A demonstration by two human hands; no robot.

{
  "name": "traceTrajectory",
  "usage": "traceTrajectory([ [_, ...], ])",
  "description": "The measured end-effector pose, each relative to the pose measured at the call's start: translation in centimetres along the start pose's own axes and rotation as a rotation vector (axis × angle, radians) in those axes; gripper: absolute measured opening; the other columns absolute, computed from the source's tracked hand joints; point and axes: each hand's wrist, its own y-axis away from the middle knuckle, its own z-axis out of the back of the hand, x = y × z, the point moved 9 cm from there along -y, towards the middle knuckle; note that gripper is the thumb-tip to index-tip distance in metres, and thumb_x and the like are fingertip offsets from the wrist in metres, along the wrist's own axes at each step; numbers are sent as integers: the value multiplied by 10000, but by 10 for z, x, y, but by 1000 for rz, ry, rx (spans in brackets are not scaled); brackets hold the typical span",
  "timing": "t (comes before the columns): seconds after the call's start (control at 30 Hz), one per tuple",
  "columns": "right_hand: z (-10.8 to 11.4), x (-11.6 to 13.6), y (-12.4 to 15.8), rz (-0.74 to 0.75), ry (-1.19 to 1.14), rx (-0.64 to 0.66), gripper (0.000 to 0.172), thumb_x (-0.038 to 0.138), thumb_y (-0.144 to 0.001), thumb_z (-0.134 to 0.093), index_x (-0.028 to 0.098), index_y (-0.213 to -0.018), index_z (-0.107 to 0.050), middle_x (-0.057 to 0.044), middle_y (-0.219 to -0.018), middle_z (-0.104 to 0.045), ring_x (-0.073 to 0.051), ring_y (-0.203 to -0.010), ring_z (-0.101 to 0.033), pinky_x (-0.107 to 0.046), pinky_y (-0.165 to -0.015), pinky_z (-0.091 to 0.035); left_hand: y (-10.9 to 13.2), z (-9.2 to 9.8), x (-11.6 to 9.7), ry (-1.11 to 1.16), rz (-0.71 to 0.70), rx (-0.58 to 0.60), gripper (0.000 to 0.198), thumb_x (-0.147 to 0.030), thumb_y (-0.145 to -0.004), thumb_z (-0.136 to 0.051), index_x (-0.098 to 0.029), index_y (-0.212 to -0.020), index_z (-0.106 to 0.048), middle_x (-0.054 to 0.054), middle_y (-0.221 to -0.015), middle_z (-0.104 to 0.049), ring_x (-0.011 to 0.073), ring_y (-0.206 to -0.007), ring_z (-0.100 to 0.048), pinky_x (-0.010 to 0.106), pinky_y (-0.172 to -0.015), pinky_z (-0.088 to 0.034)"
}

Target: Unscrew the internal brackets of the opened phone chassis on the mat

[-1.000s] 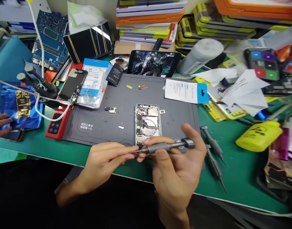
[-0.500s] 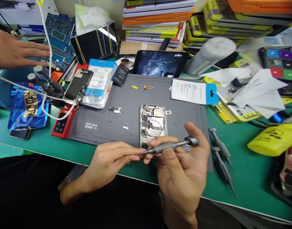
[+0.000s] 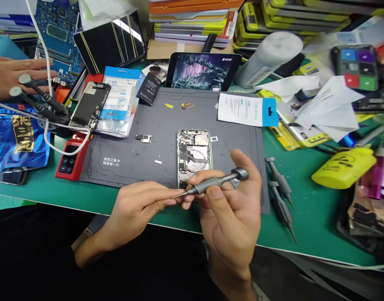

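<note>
My right hand holds a grey precision screwdriver slantwise, its thumb and fingers wrapped round the barrel and the round cap towards the right. My left hand is closed in a pinch at the screwdriver's thin tip; anything tiny between those fingertips is hidden. Just beyond the hands, an opened phone lies on the grey mat with its inner parts bare. Its lower end is covered by my fingers. A small SIM tray sticks out beside its right edge.
Two more screwdrivers lie right of the mat. On the left are a removed phone screen, a red device and another person's hand. A lit tablet and a bottle stand behind. A small part lies on the mat.
The whole view has shifted, so things appear farther left and higher. My hands keep the same grip on the screwdriver. The tablet's picture has changed, and the other person's hand sits slightly lower beside the circuit board.
</note>
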Motion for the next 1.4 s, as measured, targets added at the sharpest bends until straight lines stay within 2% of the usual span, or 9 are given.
traceTrajectory([
  [0.27, 5, 0, -1, -6, 9, -31, 519, 269, -1068, -657, 351, -1531, -437, 12, -994, -766, -137, -660, -747, -284, -577, -669, 2, -3, -3, -55, -66, 42, 315, -123, -1077, -690, -208, -1372, -761, 43, -1153, -854, 125, -967, -805, 223, -858, -643],
  [0.47, 1, 3, -1, 12, 29, -1, 484, 280, -1073, -655, 353, -1508, -456, 28, -980, -767, -113, -607, -713, -285, -595, -693, 1, -2, -4, -51, -72, 32, 268, -158, -1086, -683, -221, -1324, -789, 39, -1113, -863, 138, -943, -817, 231, -856, -649],
  [0.8, -2, 1, -1, -11, -34, 28, 467, 234, -1075, -628, 394, -1494, -494, 38, -971, -759, -116, -637, -729, -259, -557, -640, 4, -3, -1, -46, -61, 56, 250, -163, -1084, -695, -217, -1310, -787, 27, -1063, -862, 131, -912, -804, 243, -842, -619],
  [1.0, 3, -2, 0, -37, 21, 7, 493, 289, -1064, -651, 373, -1514, -467, 28, -955, -745, -128, -622, -709, -291, -575, -654, 6, -3, -1, -63, -59, 69, 262, -146, -1078, -701, -212, -1320, -776, 25, -1059, -864, 132, -912, -804, 250, -837, -592],
  [1.27, 4, -1, 1, -25, 15, 22, 482, 270, -1070, -631, 395, -1509, -477, 22, -959, -746, -125, -624, -695, -242, -503, -605, 5, -3, 0, -81, -54, 78, 232, -195, -1102, -679, -233, -1304, -784, 24, -1021, -867, 143, -858, -800, 269, -792, -599],
  [1.4, 1, -2, 1, -8, 60, 27, 500, 275, -1075, -615, 376, -1537, -453, 5, -964, -757, -138, -622, -693, -276, -528, -646, 2, -2, -3, -81, -73, 68, 213, -190, -1101, -676, -218, -1280, -788, 28, -1024, -867, 141, -868, -805, 260, -812, -601],
])
